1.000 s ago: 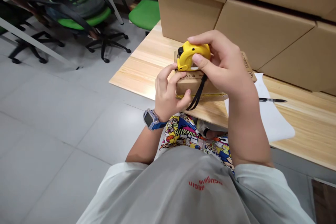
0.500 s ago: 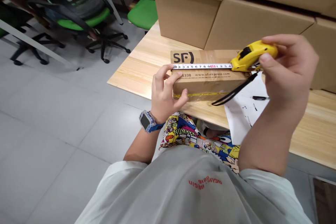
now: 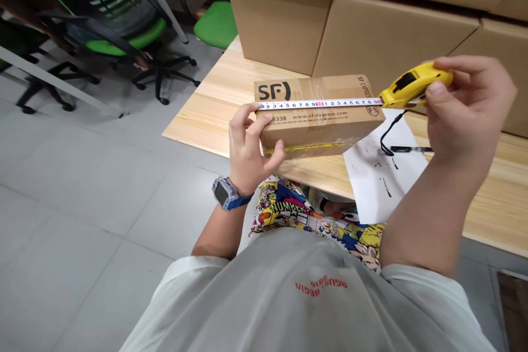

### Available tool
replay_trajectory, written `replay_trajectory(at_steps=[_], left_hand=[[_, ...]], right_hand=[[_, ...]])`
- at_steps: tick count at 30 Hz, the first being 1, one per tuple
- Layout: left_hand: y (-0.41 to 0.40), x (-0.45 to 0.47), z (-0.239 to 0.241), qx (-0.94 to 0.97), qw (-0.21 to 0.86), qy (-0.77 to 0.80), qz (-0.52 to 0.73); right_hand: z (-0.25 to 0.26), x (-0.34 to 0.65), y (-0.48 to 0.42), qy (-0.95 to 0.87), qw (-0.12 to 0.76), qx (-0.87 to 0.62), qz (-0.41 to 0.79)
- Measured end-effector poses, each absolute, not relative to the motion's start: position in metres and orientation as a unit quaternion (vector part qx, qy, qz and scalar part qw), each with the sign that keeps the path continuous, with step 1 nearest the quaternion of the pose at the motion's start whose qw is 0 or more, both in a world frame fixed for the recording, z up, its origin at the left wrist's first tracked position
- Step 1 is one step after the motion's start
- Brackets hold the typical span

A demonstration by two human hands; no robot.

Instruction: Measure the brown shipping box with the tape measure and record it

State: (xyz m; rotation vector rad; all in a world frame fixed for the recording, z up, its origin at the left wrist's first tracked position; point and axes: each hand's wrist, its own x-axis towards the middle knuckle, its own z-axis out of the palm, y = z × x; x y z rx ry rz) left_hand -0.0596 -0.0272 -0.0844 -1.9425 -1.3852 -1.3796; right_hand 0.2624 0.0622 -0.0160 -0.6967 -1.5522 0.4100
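A brown cardboard box (image 3: 330,127) with SF lettering sits on the wooden table. Across its top, lengthwise, runs the white blade (image 3: 346,103) of a tape measure. My left hand (image 3: 252,148) grips the box's left end, fingertips pressing the blade's end at the edge and thumb against the front side. The yellow tape measure (image 3: 418,85) is held by its case between the thumb and fingers of my right hand (image 3: 470,102), just past the box's right end. A black wrist strap (image 3: 386,137) dangles from the case.
Under the strap lies a white sheet (image 3: 367,176) with dark marks, and a black pen (image 3: 406,149) rests on it. Large cartons (image 3: 396,38) are stacked behind the box. Green chairs (image 3: 216,22) stand on the tiled floor beyond the table's left edge.
My right hand has moved right with the tape measure, drawing out more blade, which now spans the box's length. The strap has swung to hang down. My left hand stays at the left end.
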Motion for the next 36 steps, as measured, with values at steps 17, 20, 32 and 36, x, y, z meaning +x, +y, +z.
replay_trajectory(at_steps=[17,20,32,36], left_hand=[[-0.027,-0.058,-0.085,-0.692,0.184,-0.494,-0.493],[-0.027,-0.058,-0.086,-0.692,0.178,-0.493,-0.496],[-0.026,-0.059,-0.094,-0.669,0.135,-0.507,-0.527],[-0.027,-0.062,-0.086,-0.679,0.105,-0.511,-0.517]], right_hand=[[0.008,0.177,0.044,-0.765,0.519,-0.295,0.242],[0.018,0.147,0.033,-0.804,0.435,-0.33,0.237],[0.029,0.103,0.024,-0.898,0.301,-0.241,0.213],[0.028,0.106,0.021,-0.898,0.296,-0.258,0.2]])
